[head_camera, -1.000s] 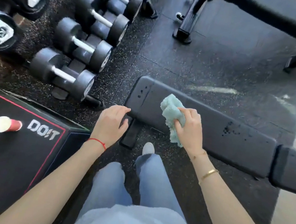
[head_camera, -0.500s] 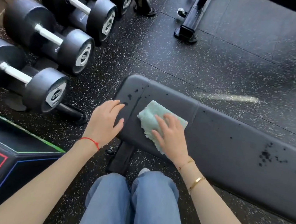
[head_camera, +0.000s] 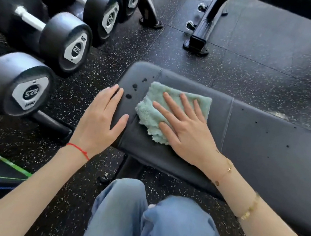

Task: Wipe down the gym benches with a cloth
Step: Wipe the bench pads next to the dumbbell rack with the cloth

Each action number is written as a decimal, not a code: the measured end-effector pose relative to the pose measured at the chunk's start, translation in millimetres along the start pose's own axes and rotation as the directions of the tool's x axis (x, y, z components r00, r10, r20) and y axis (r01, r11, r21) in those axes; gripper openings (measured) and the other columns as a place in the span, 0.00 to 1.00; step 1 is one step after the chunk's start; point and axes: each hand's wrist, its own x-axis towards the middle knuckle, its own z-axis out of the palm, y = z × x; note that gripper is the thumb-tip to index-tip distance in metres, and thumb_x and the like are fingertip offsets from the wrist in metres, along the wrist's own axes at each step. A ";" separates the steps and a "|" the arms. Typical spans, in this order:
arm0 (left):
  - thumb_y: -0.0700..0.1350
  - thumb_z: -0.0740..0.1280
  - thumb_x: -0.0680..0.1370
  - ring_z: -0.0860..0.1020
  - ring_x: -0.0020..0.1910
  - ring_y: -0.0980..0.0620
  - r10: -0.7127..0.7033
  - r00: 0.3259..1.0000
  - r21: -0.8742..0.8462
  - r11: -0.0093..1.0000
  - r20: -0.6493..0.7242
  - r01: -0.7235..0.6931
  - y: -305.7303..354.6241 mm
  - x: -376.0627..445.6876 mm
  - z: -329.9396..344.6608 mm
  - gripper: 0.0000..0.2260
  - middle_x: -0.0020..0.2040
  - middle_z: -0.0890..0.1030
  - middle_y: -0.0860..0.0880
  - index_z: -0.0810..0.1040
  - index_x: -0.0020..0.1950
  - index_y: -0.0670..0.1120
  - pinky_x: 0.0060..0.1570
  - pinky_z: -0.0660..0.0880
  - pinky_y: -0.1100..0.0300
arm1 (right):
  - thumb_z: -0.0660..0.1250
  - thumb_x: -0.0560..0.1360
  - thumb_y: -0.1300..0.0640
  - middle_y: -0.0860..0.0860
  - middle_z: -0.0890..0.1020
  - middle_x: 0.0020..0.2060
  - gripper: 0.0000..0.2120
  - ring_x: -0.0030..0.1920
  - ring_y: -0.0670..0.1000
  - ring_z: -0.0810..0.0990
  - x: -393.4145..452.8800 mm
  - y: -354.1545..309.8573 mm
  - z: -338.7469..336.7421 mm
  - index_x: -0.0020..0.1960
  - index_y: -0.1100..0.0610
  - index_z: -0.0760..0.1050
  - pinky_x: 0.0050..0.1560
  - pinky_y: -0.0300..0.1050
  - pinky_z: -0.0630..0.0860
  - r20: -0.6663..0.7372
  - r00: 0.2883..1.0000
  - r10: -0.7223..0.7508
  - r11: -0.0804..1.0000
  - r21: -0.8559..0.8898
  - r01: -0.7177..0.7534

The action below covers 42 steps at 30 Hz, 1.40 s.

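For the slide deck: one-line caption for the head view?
Right hand presses cloth flat on spotted bench; left hand steadies its end.

Bench point(head_camera: 266, 156) cut off at right edge; cloth point(head_camera: 151, 113) partly hidden under right hand point(head_camera: 187, 131).

Black dumbbells point(head_camera: 49, 25) marked 22.5 lie racked left of the hands. Beyond them stands a black equipment foot point(head_camera: 198, 41) with small wheels on speckled rubber flooring point(head_camera: 259, 73).
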 end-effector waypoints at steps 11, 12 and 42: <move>0.56 0.56 0.80 0.60 0.76 0.47 -0.055 0.995 -0.061 0.997 -0.080 0.050 -2.4 -8.1 8.0 0.30 0.76 0.64 0.43 0.62 0.76 0.39 0.75 0.60 0.49 | 0.46 0.83 0.43 0.42 0.49 0.79 0.23 0.79 0.52 0.42 83.4 -4.8 -3.6 0.78 0.39 0.50 0.77 0.55 0.37 0.020 0.995 0.101 0.993 0.062 -0.102; 0.56 0.55 0.80 0.59 0.77 0.48 -0.059 0.995 -0.064 0.996 -0.074 0.055 -3.4 -12.1 7.7 0.30 0.77 0.63 0.44 0.61 0.77 0.40 0.75 0.59 0.49 | 0.46 0.83 0.43 0.41 0.49 0.79 0.23 0.79 0.51 0.42 67.8 -7.8 -2.0 0.78 0.38 0.49 0.77 0.55 0.37 0.003 0.999 0.049 0.997 0.064 -0.049; 0.52 0.54 0.81 0.60 0.76 0.51 0.008 1.000 -0.127 0.992 -0.028 -0.012 -23.5 -36.2 -6.1 0.27 0.77 0.63 0.44 0.60 0.77 0.40 0.76 0.57 0.55 | 0.44 0.82 0.40 0.43 0.49 0.79 0.24 0.79 0.52 0.41 53.9 -36.6 8.7 0.77 0.38 0.48 0.77 0.56 0.35 -0.005 0.996 -0.086 0.996 0.028 0.086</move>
